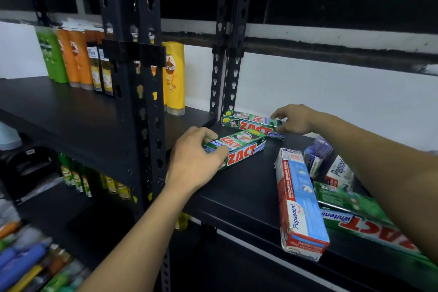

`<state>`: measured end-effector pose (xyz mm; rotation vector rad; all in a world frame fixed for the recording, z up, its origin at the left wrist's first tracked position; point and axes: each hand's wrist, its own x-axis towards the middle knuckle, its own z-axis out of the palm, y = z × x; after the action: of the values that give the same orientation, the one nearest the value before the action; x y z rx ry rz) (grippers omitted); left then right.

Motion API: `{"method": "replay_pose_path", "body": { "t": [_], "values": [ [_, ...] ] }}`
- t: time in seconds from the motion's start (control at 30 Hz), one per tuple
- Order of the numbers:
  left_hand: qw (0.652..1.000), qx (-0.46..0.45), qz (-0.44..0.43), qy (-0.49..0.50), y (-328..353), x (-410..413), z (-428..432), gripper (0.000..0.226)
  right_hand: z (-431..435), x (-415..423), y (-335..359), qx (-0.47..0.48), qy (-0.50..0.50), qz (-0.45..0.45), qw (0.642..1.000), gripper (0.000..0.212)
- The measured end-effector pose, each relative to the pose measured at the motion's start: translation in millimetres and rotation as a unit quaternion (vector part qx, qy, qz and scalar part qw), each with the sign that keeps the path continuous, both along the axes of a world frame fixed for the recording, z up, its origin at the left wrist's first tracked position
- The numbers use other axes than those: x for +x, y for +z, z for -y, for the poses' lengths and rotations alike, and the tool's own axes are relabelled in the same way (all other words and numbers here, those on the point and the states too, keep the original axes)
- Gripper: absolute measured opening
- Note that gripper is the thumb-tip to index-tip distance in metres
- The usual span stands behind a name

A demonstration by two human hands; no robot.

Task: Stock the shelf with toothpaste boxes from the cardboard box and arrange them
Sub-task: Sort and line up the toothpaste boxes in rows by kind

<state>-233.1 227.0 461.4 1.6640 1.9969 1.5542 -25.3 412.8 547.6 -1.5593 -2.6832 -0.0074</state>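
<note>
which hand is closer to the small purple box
Right. The right hand pinches the rear ZACT box just behind the small purple box; the left hand grips the front ZACT box, farther left.

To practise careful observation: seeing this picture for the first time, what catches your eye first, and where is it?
Two bare hands reach onto the black shelf: the left hand grips the nearer Zact box, and the right hand pinches the end of the rear Zact box by the wall. To the right, a red-and-blue Pepsodent box lies slanted at the shelf's front edge. Bright bottles stand on the neighbouring shelf at left.
</note>
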Motion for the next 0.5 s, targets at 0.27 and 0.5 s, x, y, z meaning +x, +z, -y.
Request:
{"method": "replay_pose_path", "body": {
  "t": [0.27, 0.5],
  "values": [
    [1.0, 0.011, 0.004, -0.027, 0.2, -0.5, -2.2, 0.029, -12.0, 13.6, -6.6, -0.044, -0.006, -0.103, 0.994, 0.053],
    [0.999, 0.016, 0.008, -0.034, -0.7, -0.9, -2.3, 0.028, 20.7, 38.4, 19.4, -0.113, -0.031, -0.331, 0.936, 0.04]
  ]
}}
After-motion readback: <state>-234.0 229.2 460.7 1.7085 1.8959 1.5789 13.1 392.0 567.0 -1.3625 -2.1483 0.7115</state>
